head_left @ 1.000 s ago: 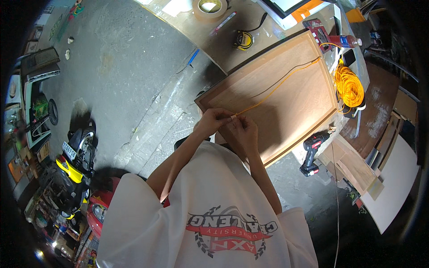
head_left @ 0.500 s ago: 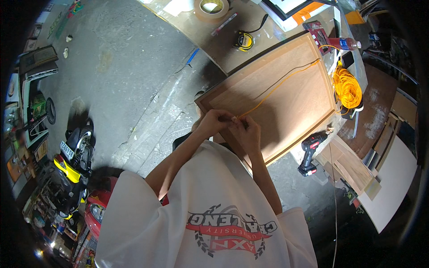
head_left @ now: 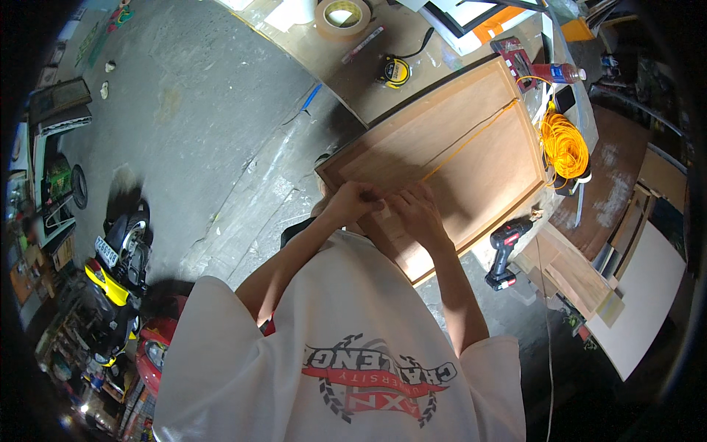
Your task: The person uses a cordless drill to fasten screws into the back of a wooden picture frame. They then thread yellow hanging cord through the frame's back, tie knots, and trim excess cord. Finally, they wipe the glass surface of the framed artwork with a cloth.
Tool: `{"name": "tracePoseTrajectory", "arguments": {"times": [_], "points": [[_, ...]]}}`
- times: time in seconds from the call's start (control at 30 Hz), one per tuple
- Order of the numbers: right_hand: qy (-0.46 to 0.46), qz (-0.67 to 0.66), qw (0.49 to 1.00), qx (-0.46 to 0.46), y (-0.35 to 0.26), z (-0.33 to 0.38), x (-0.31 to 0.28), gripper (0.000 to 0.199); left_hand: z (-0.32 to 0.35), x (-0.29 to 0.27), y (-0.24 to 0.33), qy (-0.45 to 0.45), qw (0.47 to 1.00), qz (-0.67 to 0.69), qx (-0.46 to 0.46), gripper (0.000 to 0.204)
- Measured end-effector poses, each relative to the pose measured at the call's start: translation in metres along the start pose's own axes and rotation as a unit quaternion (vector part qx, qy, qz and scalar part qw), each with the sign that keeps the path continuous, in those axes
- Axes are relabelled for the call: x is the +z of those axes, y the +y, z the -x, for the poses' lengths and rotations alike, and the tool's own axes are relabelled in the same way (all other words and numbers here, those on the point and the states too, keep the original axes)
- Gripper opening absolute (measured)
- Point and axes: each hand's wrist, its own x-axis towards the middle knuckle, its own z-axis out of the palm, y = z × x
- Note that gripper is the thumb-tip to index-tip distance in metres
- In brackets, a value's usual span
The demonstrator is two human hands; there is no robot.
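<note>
A shallow wooden panel with a raised frame [head_left: 482, 158] lies in front of me. Across it runs an orange cord [head_left: 471, 138], from the panel's far right edge to my hands. Over the near left part of the panel, my left hand [head_left: 355, 202] is closed in a pinch at the cord's near end. Beside it my right hand [head_left: 416, 210] is closed too, its fingers bent over the cord, knuckles up. The fingers hide the cord's tip, and whether the right fingertips grip it is hard to see.
A coil of orange cord [head_left: 565, 147] sits past the panel's right edge, near a bottle [head_left: 557, 73]. A cordless drill [head_left: 505, 250] lies at the right. On the table are a tape measure [head_left: 394, 71], a marker [head_left: 364, 44] and a tape roll [head_left: 342, 16]. A motorcycle [head_left: 118, 269] stands at left.
My right hand has turned over knuckles up and shifted slightly right along the cord. The left hand stays nearly in place. The whole view has shifted a little.
</note>
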Motion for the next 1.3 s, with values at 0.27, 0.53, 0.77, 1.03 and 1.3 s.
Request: {"name": "tracePoseTrajectory", "arguments": {"times": [0.27,0.53,0.77,1.03,1.3], "points": [[-0.085,-0.080,0.993,0.027,0.011,-0.004,0.005,0.015,0.009,0.021,0.005,0.163,0.985,-0.059,0.007,0.016],[-0.015,-0.102,0.995,0.008,0.008,-0.011,0.013,0.005,0.018,0.031,-0.003,0.187,0.970,-0.086,0.127,0.016],[-0.035,-0.074,0.997,-0.001,0.005,-0.013,0.005,0.007,0.009,0.038,-0.009,0.153,0.962,-0.151,0.169,0.015],[-0.059,-0.031,0.998,-0.009,0.003,-0.010,0.001,0.014,-0.004,0.031,-0.014,0.128,0.955,-0.206,0.171,0.026],[-0.020,-0.042,0.999,-0.025,0.003,-0.012,0.002,0.011,-0.046,-0.027,0.006,-0.232,0.964,-0.105,0.072,0.025]]}}
